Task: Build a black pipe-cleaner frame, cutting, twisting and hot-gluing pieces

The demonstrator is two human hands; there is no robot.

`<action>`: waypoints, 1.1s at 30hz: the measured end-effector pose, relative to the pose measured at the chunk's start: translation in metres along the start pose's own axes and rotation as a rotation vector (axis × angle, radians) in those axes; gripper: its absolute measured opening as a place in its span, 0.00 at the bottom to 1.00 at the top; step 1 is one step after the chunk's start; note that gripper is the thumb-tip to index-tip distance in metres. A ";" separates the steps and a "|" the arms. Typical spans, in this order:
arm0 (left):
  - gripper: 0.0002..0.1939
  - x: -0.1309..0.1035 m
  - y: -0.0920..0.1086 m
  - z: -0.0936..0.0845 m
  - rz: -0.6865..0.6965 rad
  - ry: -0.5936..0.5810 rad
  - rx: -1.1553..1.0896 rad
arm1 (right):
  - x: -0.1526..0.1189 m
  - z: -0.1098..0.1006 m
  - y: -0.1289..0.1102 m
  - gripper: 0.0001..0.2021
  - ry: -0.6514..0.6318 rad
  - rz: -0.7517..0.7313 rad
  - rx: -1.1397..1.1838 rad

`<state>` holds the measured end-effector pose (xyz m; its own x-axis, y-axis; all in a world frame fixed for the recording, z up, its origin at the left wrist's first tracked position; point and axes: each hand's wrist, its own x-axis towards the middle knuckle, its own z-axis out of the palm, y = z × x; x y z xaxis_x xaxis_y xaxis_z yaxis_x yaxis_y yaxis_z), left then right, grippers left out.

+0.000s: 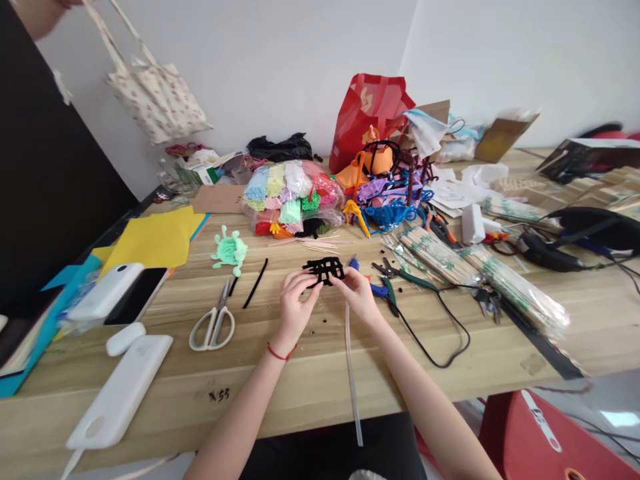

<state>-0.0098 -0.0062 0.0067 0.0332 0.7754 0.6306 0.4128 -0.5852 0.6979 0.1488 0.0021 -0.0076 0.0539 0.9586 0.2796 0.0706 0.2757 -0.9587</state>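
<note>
Between both hands, a small black lattice of fuzzy pipe cleaners (327, 267) is held just over the table. My left hand (296, 300) pinches its left side with thumb and fingers; a red cord circles that wrist. The right side is pinched by my right hand (357, 299). Partly hidden behind the right hand lies a blue glue gun (379, 291), and a long translucent glue stick (353, 373) stretches toward the table's front edge. Left of the hands are a loose black pipe cleaner (256, 283), white-handled scissors (214, 323) and a mint-green fuzzy figure (231, 251).
Green-handled pliers (407, 275) and a black cable (435, 363) lie right, near bundled wooden sticks (440, 255). Bagged pipe cleaners (290, 193) and a red bag (367, 113) stand behind. A power bank (123, 390) and phone (137, 295) are left. Another person's hand (45, 13) holds a tote bag (157, 97).
</note>
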 end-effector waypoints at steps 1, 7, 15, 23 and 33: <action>0.05 0.000 0.000 -0.001 0.016 -0.005 0.032 | 0.000 0.000 0.000 0.15 -0.006 0.003 0.001; 0.05 0.000 0.003 -0.007 0.060 -0.051 0.170 | 0.001 0.000 -0.003 0.15 -0.056 0.017 0.086; 0.21 0.003 0.007 -0.009 0.088 -0.058 0.215 | 0.003 -0.003 -0.003 0.15 -0.132 0.130 0.189; 0.11 0.005 0.008 -0.013 0.126 -0.051 0.184 | 0.002 -0.001 -0.006 0.12 -0.119 0.117 0.227; 0.10 0.009 0.005 -0.018 -0.010 0.149 0.076 | 0.004 -0.001 0.000 0.10 -0.005 0.084 0.296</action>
<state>-0.0240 -0.0067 0.0218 -0.1044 0.7343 0.6707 0.4800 -0.5534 0.6806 0.1495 0.0058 -0.0060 0.0421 0.9791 0.1990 -0.2268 0.2033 -0.9525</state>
